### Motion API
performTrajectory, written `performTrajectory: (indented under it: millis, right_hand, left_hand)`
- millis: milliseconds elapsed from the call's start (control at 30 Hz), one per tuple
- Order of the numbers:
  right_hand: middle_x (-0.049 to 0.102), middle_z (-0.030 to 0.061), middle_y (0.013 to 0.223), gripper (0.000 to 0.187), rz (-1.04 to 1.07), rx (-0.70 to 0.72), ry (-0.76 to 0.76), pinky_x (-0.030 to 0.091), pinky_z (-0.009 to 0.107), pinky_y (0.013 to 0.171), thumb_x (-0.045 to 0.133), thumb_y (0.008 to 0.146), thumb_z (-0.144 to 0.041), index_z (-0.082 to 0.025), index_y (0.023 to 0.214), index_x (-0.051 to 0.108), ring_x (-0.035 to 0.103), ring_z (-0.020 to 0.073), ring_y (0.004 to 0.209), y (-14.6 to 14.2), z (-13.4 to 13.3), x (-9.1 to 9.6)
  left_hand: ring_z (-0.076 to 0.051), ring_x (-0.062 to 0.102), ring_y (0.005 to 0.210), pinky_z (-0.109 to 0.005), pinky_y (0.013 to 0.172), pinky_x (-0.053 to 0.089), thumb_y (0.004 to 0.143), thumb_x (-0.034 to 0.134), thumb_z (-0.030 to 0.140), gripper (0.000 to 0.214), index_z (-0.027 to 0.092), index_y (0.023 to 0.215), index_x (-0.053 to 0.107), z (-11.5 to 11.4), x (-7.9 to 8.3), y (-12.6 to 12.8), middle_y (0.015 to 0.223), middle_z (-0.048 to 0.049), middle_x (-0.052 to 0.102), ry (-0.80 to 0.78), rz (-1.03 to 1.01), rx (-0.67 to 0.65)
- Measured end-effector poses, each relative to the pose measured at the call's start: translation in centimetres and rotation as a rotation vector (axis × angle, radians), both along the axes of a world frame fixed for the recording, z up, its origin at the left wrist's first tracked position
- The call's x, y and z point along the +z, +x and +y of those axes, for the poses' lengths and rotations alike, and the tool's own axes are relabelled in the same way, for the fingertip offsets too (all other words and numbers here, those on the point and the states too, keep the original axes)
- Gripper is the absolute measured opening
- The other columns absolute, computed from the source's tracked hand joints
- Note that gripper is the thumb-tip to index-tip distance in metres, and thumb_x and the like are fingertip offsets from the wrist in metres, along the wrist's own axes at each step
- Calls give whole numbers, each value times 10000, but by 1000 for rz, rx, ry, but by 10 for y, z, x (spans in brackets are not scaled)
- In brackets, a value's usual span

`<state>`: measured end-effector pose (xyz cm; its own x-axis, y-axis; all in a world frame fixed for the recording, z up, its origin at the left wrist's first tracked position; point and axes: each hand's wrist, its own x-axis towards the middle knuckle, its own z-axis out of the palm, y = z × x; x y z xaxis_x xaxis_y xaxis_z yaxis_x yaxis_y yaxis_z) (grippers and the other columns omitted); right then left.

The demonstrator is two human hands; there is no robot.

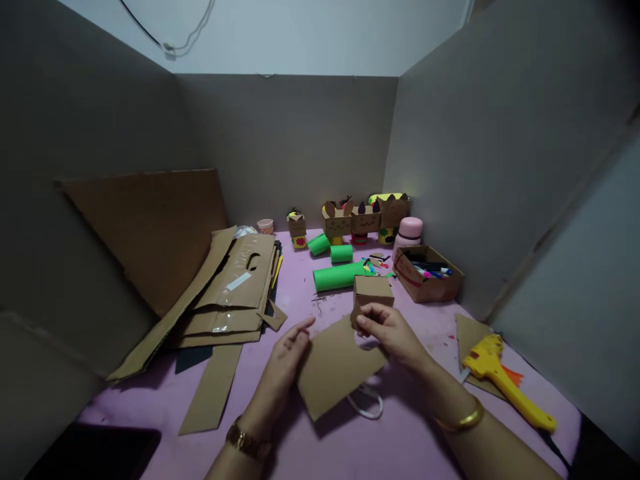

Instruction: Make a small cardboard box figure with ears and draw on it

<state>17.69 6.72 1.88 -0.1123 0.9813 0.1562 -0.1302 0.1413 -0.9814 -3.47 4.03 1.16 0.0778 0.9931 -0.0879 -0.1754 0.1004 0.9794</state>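
Grasping cardboard sheet (pixel 333 370) with left hand (pixel 287 353), pinching small cardboard piece (pixel 355 318) with right hand (pixel 393 331), near desk's (pixel 385 450) front edge, left of glue gun (pixel 510 390) at right edge.

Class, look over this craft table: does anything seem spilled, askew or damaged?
Yes: small multicoloured scraps lie strewn near one end of the long green tube, looking spilled rather than gathered. The flat brown cardboard sheet in the foreground has a curved gap in its edge, perhaps cut deliberately.
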Motion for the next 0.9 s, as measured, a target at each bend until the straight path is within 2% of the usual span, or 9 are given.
performTrajectory:
  millis: [67, 133, 300, 467, 533, 633, 700, 800, 900]
  right_hand:
    - [612, -19, 600, 395, 43, -100, 13, 422, 232, 539, 772, 640, -524, -161, 734, 649, 540, 112, 540, 3, 4, -1]
    - [624, -13, 618, 430, 76, -189, 29, 437, 237, 559, 775, 618, -547, -160, 759, 653, 553, 117, 551, 5, 8, -2]
    - [637, 2, 588, 432, 88, -313, 51, 460, 259, 533, 770, 614, -549, -153, 752, 665, 572, 141, 522, 11, 14, -6]
    - [699, 50, 883, 390, 75, -477, 164, 496, 289, 692, 686, 721, -538, -189, 893, 659, 626, 192, 793, 14, 6, 1]
    - [702, 36, 831, 331, 38, -404, 174, 499, 279, 652, 657, 770, -489, -188, 908, 673, 625, 174, 717, 7, -3, 4]
    - [686, 16, 661, 218, -62, -178, 149, 470, 247, 526, 678, 768, -368, -167, 838, 726, 597, 145, 553, -13, -19, 3]
    - [704, 24, 668, 142, -122, -72, 137, 467, 240, 548, 683, 757, -283, -165, 804, 747, 607, 145, 581, -27, -27, -2]
    - [688, 20, 636, 128, -168, -30, 99, 450, 230, 520, 646, 771, -247, -159, 792, 737, 586, 132, 550, -38, -31, -9]
    - [655, 10, 619, 141, -184, -48, 55, 444, 224, 480, 626, 783, -273, -151, 790, 696, 571, 120, 501, -40, -30, -13]
  left_hand:
    - [-189, 689, 746, -247, 593, 519, 767, 651, 534, 485, 206, 1123, 673, -1, 3, -2, 947, -71, 758, -59, -158, 17]
    - [-168, 692, 705, -222, 571, 515, 755, 705, 451, 418, 191, 1082, 684, -2, 6, -2, 951, -72, 760, -99, -237, -44]
    - [-138, 705, 654, -179, 575, 517, 745, 744, 300, 353, 152, 1062, 696, -5, 7, 1, 958, -97, 768, -129, -97, -198]
    - [-151, 721, 745, -181, 619, 535, 723, 754, 296, 360, 180, 1058, 692, -2, 4, 2, 1022, -87, 760, -127, -104, -46]
    - [-160, 722, 779, -193, 641, 539, 723, 750, 293, 367, 192, 1070, 685, -2, 3, 3, 1058, -83, 750, -117, -123, -8]
    - [-162, 712, 798, -207, 671, 535, 748, 724, 304, 355, 196, 1084, 685, -3, 3, 8, 1055, -79, 746, -84, -134, -36]
    - [-151, 696, 764, -208, 672, 525, 761, 712, 300, 305, 187, 1045, 701, -6, 2, 14, 986, -73, 756, -53, -149, -73]
    - [-126, 651, 669, -197, 637, 500, 775, 698, 283, 188, 165, 918, 728, -11, 1, 24, 833, -57, 754, -6, -189, -115]
    - [-132, 633, 677, -221, 680, 497, 785, 686, 268, 181, 157, 919, 733, -16, 1, 31, 821, -59, 746, 2, -212, -139]
